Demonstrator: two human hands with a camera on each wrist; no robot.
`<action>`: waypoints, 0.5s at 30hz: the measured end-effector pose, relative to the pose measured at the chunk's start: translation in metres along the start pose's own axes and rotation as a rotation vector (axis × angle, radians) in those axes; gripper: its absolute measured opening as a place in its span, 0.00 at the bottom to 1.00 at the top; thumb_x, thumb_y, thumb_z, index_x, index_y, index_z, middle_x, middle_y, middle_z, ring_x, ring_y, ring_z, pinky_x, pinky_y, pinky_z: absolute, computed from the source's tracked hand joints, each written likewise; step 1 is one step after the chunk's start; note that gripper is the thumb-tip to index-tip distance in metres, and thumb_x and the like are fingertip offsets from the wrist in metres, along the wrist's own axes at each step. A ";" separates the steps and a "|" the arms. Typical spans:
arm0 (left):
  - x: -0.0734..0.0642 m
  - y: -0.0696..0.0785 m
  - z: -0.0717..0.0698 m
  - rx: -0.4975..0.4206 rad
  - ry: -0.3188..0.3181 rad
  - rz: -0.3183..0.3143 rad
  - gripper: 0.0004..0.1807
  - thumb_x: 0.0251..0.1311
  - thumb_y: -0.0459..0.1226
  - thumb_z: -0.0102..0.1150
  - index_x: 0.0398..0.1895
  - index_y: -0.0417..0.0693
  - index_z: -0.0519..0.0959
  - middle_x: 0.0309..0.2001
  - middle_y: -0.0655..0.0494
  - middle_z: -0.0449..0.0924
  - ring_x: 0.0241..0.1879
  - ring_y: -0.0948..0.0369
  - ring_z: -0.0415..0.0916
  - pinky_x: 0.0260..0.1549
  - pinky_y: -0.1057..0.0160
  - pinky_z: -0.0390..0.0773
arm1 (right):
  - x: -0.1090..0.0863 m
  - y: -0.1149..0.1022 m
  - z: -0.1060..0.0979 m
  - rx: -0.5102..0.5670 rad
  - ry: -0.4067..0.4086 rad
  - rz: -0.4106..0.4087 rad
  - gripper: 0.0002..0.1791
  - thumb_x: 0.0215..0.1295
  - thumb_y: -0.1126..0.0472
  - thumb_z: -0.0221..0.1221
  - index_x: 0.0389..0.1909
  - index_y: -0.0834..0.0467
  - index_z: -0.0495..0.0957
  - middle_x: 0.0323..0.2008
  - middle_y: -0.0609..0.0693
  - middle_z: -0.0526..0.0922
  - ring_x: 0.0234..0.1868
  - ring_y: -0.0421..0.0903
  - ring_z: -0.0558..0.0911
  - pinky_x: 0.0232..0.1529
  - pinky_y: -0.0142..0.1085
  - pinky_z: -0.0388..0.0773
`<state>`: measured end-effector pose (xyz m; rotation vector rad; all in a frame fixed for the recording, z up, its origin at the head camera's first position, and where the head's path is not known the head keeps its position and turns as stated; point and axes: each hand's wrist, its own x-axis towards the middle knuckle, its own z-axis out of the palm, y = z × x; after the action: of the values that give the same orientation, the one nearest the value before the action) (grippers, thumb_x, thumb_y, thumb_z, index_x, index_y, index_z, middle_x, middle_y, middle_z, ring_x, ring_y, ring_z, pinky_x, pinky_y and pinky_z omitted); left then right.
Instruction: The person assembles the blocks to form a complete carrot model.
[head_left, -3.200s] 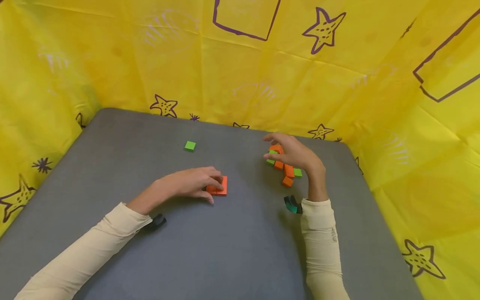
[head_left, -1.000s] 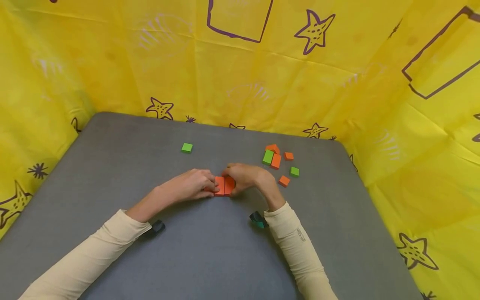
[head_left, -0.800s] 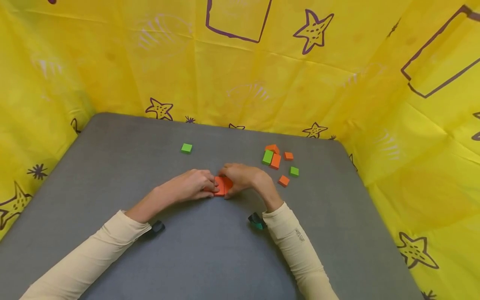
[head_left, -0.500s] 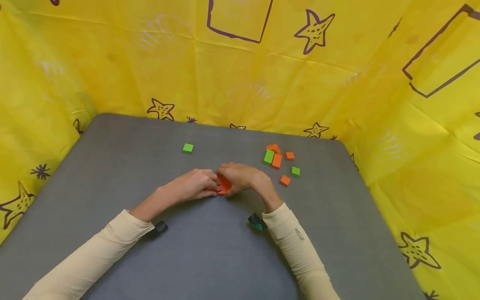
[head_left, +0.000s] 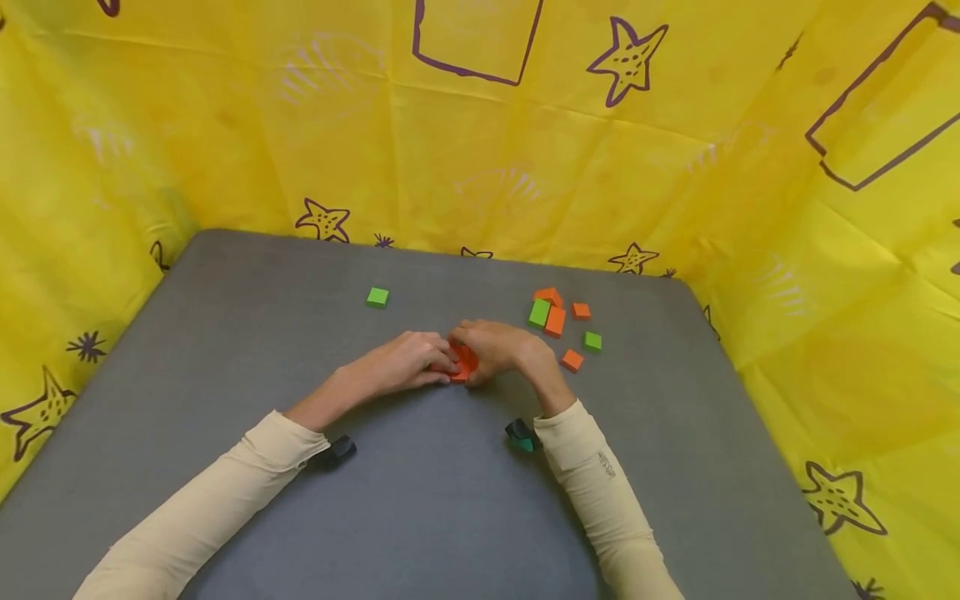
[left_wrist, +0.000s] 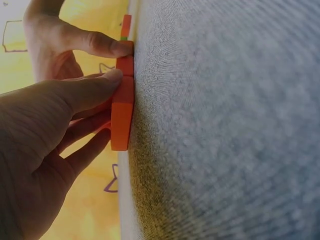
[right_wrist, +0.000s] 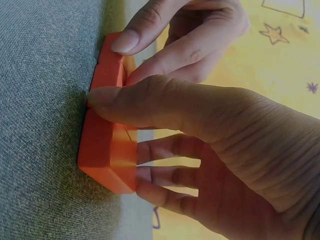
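Note:
A row of flat orange blocks (head_left: 463, 364) lies on the grey table between my two hands, end against end. From the left side my left hand (head_left: 408, 362) grips the row, thumb on the near edge and fingers on the far one. My right hand (head_left: 497, 348) pinches the row's right part the same way. The left wrist view shows a square-edged orange end block (left_wrist: 121, 126) under the left hand. In the right wrist view the orange block (right_wrist: 96, 142) at the right hand has a slanted end. Fingers hide much of the row from above.
Right of the hands are a green block (head_left: 539, 313), an orange block (head_left: 555, 322) beside it and an orange piece (head_left: 548, 296) behind. Small orange (head_left: 572, 360) and green (head_left: 592, 341) blocks lie nearby. One green block (head_left: 377, 297) sits farther back left. A yellow curtain (head_left: 465, 167) surrounds the table.
My right hand has come from over the blocks at right to the orange row, and those blocks now lie more spread. In the last half second both hands and the row have shifted slightly right.

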<state>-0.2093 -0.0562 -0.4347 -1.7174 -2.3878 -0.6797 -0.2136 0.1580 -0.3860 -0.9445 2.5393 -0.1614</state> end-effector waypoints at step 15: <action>0.001 0.000 0.000 -0.012 -0.017 0.012 0.08 0.62 0.37 0.73 0.44 0.48 0.91 0.45 0.55 0.89 0.48 0.57 0.82 0.51 0.57 0.84 | -0.003 0.005 -0.003 0.050 -0.016 0.011 0.36 0.61 0.53 0.74 0.68 0.57 0.72 0.61 0.54 0.77 0.59 0.52 0.76 0.65 0.46 0.75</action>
<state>-0.2099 -0.0559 -0.4342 -1.7476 -2.3878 -0.6815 -0.2163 0.1639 -0.3835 -0.9085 2.5133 -0.2127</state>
